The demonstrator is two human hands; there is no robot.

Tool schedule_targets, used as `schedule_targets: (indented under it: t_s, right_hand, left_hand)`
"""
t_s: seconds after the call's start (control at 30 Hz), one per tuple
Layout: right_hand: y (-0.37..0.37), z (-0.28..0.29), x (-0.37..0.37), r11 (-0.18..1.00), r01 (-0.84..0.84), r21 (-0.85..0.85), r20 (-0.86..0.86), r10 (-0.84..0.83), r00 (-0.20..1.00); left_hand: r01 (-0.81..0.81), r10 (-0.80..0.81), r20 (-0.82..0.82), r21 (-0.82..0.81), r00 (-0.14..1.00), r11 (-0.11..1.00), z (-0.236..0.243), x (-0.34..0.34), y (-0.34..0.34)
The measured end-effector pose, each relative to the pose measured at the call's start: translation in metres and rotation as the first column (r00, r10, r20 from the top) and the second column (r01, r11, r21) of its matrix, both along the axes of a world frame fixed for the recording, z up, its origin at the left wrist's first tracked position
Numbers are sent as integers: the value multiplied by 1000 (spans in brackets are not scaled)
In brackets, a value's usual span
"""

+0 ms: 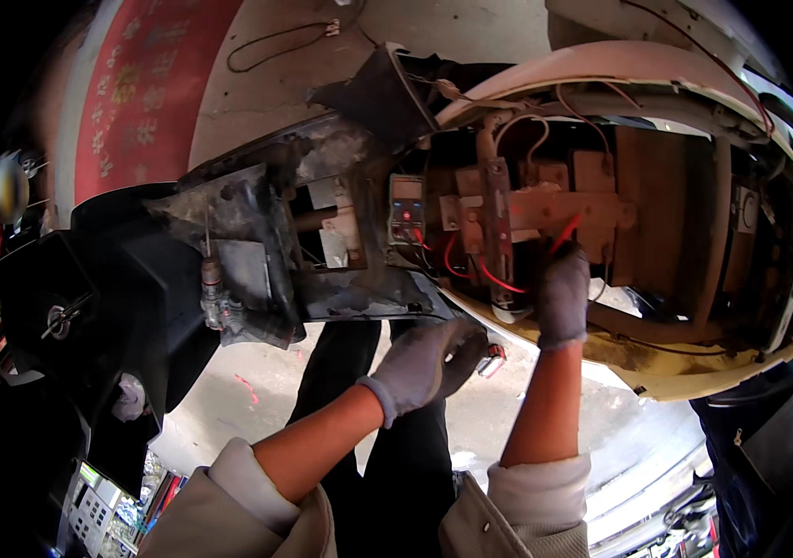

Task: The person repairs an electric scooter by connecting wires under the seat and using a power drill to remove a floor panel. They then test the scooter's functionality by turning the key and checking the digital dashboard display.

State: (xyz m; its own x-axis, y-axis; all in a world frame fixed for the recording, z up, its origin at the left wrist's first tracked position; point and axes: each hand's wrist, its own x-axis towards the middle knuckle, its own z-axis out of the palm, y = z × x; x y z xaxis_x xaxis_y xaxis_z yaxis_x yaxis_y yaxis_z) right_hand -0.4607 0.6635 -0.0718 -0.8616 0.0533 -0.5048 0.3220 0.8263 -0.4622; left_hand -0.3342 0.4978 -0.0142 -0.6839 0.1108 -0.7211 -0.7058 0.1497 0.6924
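Note:
My right hand (564, 296), in a grey glove, is closed on a red test probe (567, 231) over the open body of a scooter-like vehicle. The probe points at a rusty metal bracket (545, 212) across the battery-like blocks. A red lead (500, 281) runs toward a small grey multimeter (406, 209) propped on the frame. My left hand (429, 365), gloved too, is curled by the body's near edge. What its fingers hold, if anything, I cannot make out; a thin dark lead passes close to them.
A power screwdriver (215, 296) lies on the dark frame at left. Beside it is a black front panel (122, 288) with a key (61, 318) in its lock. A small red-and-grey object (492, 360) is beyond my left fingers. A loose cable (271, 42) lies on the far floor.

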Motion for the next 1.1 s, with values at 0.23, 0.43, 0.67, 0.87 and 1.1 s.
schedule_targets:
  t_s: [0.23, 0.43, 0.67, 0.87, 1.1]
  right_hand:
    - [-37, 104, 36, 769, 423, -479, 83, -440, 894]
    - [-108, 117, 126, 819, -265, -510, -131, 231, 964]
    - [-186, 96, 138, 759, -27, -650, 407, 379, 831]
    - [-179, 16, 169, 788, 340, -513, 390, -138, 910]
    - [-136, -29, 199, 941, -276, -196, -91, 263, 960]
  left_hand:
    - [-137, 134, 32, 111, 990, 984, 32, -5, -57]
    - [-307, 308, -187, 33, 933, 951, 62, 14, -84]
    - [-578, 495, 386, 130, 778, 806, 29, 53, -158]
    - [-683, 680, 235, -82, 695, 726, -88, 29, -195]
    - [-29, -13, -52, -728, 999, 685, -173, 15, -218]
